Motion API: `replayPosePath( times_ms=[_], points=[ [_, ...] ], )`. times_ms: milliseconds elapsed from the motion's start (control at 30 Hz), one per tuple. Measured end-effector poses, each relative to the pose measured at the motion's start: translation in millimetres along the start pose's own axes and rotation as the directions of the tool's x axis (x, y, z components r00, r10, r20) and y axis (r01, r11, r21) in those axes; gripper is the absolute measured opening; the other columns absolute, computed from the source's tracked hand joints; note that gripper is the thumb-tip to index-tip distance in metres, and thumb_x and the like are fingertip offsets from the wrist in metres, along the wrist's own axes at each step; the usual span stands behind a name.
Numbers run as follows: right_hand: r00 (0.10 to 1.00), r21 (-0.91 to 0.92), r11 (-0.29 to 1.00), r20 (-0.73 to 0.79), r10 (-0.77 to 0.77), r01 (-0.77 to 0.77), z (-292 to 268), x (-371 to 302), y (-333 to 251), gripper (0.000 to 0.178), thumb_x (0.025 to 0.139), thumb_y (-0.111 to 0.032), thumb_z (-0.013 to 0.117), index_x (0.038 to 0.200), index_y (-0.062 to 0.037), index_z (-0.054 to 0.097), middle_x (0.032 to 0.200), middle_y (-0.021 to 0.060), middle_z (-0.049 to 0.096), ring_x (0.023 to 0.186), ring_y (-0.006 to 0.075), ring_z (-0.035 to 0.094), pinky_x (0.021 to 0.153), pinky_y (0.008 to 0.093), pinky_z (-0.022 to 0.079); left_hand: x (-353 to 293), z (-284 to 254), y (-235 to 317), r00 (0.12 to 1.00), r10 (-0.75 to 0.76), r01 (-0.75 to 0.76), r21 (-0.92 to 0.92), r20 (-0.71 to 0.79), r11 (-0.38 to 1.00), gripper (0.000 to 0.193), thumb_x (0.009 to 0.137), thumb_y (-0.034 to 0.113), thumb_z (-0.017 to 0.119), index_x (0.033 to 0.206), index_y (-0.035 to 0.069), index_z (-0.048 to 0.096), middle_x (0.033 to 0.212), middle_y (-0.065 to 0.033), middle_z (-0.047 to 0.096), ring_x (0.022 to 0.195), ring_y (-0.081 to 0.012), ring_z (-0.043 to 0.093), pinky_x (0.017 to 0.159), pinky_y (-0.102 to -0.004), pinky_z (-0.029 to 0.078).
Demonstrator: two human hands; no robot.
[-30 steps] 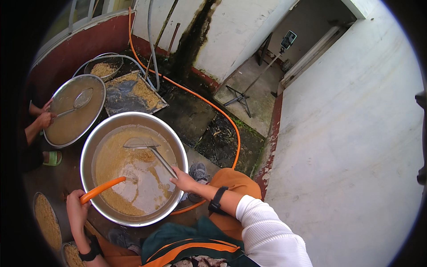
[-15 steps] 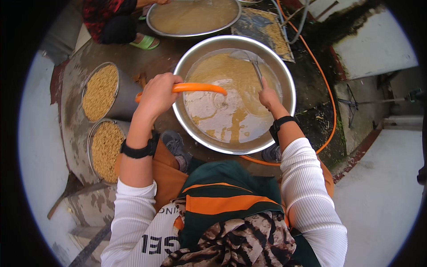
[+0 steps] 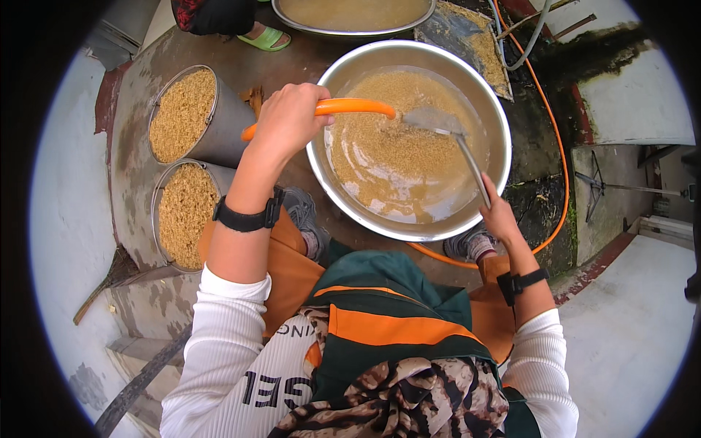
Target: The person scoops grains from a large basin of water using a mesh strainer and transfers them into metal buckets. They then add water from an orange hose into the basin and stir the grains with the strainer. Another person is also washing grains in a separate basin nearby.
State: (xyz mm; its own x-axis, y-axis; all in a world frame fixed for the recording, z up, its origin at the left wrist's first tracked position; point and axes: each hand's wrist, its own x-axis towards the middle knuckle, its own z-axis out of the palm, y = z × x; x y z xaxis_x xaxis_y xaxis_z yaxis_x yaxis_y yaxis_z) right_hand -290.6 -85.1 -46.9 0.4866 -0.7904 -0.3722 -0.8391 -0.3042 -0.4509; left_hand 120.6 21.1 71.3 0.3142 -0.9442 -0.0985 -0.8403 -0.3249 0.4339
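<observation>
A wide metal basin (image 3: 493, 139) stands in front of me. It holds cloudy water with many tan grains (image 3: 409, 84) in it. My left hand (image 3: 288, 120) is closed around an orange hose (image 3: 358, 106), and the hose's end points over the basin's middle. At the basin's near right side, my right hand (image 3: 499, 217) grips the handle of a metal skimmer (image 3: 437, 121). The skimmer's flat mesh head lies among the grains, close to the hose end. Whether water is flowing from the hose is hard to make out.
Two metal buckets (image 3: 235, 125) full of grain stand at the left. Beyond the basin are a second basin (image 3: 350, 31), a grain-covered sheet (image 3: 482, 55) and another person's green sandal (image 3: 267, 39). More orange hose (image 3: 559, 150) curves along the right. A broom (image 3: 113, 277) leans at the lower left.
The skimmer has swung toward the hose end, and my right hand has moved right and nearer me. Grains now spread across the stirred water. The view has shifted.
</observation>
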Motion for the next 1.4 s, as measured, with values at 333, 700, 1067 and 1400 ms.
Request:
replayPosePath(
  times_ms=[333, 700, 1067, 1400],
  points=[
    [0.998, -0.277, 0.959, 0.026, 0.065, -0.055, 66, 174, -90, 0.070, 0.085, -0.002, 0.040, 0.147, -0.0224, 0.015, 0.102, 0.0285, 0.061, 0.093, 0.0409, 0.061, 0.082, 0.0473, 0.047, 5, 4, -12, 0.992, 0.078, -0.076, 0.030, -0.095, 0.997, 0.021, 0.071, 0.000, 0.061, 0.088, 0.008, 0.070, 0.081, -0.0164, 0.066, 0.080, -0.0340, 0.063, 0.074, -0.0416, 0.049],
    [0.970, -0.465, 0.885, 0.225, 0.085, 0.030, -8, 55, -11, 0.078, 0.081, 0.000, 0.041, 0.145, -0.0348, 0.015, 0.093, 0.0283, 0.062, 0.085, 0.0404, 0.062, 0.077, 0.0485, 0.048, 3, -1, -19, 0.992, 0.054, -0.046, 0.071, -0.114, 0.996, 0.022, 0.072, 0.001, 0.060, 0.091, 0.010, 0.070, 0.081, -0.0170, 0.066, 0.078, -0.0346, 0.063, 0.073, -0.0421, 0.050],
    [0.982, -0.413, 0.893, 0.123, -0.141, 0.180, 42, 151, -96, 0.077, 0.083, 0.001, 0.040, 0.146, -0.0332, 0.013, 0.092, 0.0256, 0.063, 0.086, 0.0378, 0.063, 0.077, 0.0474, 0.049, 2, -4, -22, 0.993, 0.044, -0.034, 0.089, -0.111, 0.995, 0.022, 0.074, 0.003, 0.061, 0.094, 0.010, 0.068, 0.081, -0.0149, 0.066, 0.079, -0.0337, 0.063, 0.072, -0.0419, 0.049],
    [0.949, -0.517, 0.829, 0.311, -0.049, 0.213, 32, 55, -30, 0.076, 0.086, 0.000, 0.036, 0.145, -0.0376, 0.009, 0.088, 0.0254, 0.063, 0.082, 0.0373, 0.064, 0.072, 0.0482, 0.050, 3, -4, -22, 0.997, 0.000, 0.005, 0.062, -0.080, 0.998, 0.022, 0.075, 0.005, 0.066, 0.097, 0.008, 0.066, 0.082, -0.0141, 0.066, 0.081, -0.0333, 0.062, 0.073, -0.0406, 0.048]
  ],
)
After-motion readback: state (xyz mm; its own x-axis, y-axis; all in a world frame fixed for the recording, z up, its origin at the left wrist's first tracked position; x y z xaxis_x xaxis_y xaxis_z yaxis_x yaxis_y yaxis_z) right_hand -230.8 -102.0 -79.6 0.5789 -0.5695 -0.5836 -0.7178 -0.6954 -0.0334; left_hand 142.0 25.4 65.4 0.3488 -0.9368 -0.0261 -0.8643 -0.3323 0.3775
